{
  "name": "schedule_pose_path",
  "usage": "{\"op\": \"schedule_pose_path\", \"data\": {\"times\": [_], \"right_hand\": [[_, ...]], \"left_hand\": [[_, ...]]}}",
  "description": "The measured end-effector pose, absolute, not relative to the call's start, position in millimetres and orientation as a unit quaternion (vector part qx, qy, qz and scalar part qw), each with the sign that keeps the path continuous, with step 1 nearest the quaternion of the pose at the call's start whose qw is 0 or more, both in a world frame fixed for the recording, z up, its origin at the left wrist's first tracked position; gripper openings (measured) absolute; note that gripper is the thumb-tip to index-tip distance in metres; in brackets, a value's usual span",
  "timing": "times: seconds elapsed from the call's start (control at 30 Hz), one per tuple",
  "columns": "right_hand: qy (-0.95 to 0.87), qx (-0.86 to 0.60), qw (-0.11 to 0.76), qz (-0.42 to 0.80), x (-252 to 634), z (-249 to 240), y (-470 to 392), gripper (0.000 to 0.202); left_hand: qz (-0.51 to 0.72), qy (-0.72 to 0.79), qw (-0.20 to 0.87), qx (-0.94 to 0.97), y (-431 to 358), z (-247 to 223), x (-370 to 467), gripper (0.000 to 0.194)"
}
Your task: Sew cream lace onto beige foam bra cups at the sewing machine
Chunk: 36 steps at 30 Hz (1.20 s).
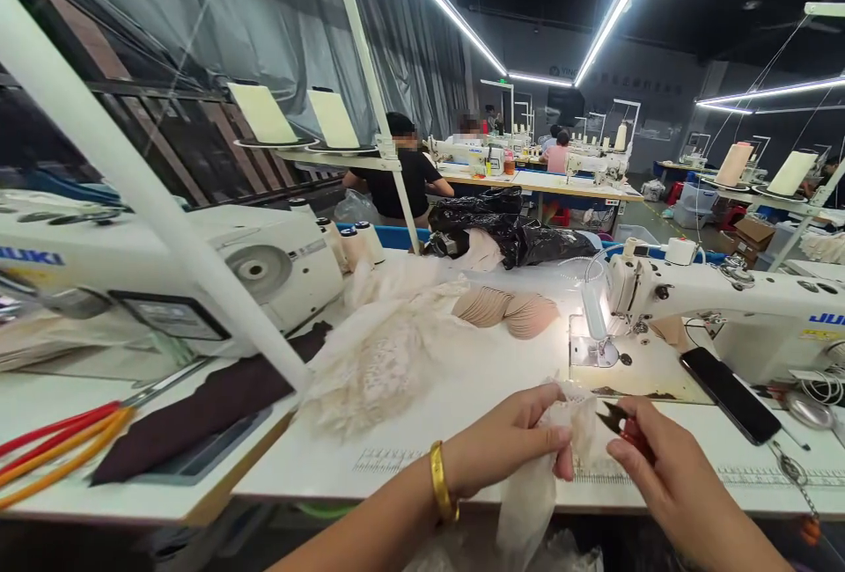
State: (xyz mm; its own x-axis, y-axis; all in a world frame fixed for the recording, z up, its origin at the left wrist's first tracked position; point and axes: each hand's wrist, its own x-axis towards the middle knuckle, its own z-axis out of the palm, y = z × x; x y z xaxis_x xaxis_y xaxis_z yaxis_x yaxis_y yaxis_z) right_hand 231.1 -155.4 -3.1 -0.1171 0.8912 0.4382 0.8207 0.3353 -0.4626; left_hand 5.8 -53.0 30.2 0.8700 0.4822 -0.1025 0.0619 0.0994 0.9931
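My left hand [508,440], with a gold bracelet at its wrist, is closed on a piece of sheer off-white lace fabric [528,506]. The cloth hangs down over the table's front edge. Just right of it, my right hand [666,466] grips small thread snips [613,416], dark-bladed with a reddish handle. Their tips point left at the fabric; whether they touch it I cannot tell. Beyond my hands stands the lit needle area of a white sewing machine [700,290]. A heap of cream lace [389,361] lies on the table to the left.
Skin-coloured pleated cup pieces [505,312] lie near the machine. A black phone [731,396] rests at right. A white slanted post [158,194] crosses the left side, near another sewing machine [264,264] and red-and-orange-handled tools [66,440]. Black plastic bags [508,229] sit behind. Co-workers sit further back.
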Motion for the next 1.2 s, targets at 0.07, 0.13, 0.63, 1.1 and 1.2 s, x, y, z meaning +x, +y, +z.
{"op": "schedule_pose_path", "data": {"times": [0.07,0.13,0.63,1.1,1.2], "right_hand": [[-0.765,-0.555,0.317,-0.082,217,2,-156,0.02],[-0.759,-0.549,0.29,-0.198,210,0,-152,0.028],[-0.679,-0.653,0.228,-0.246,268,-33,-141,0.032],[-0.776,-0.436,0.408,0.201,196,-37,-157,0.036],[-0.756,-0.435,0.44,0.213,206,-26,-163,0.036]], "left_hand": [[0.154,0.198,0.71,0.658,-53,31,7,0.056],[0.152,0.196,0.71,0.659,-53,32,8,0.059],[0.293,0.475,0.218,0.801,-14,70,-46,0.049],[0.21,0.412,0.466,0.754,-53,-5,36,0.03],[0.254,0.356,0.56,0.704,-49,-3,26,0.035]]}}
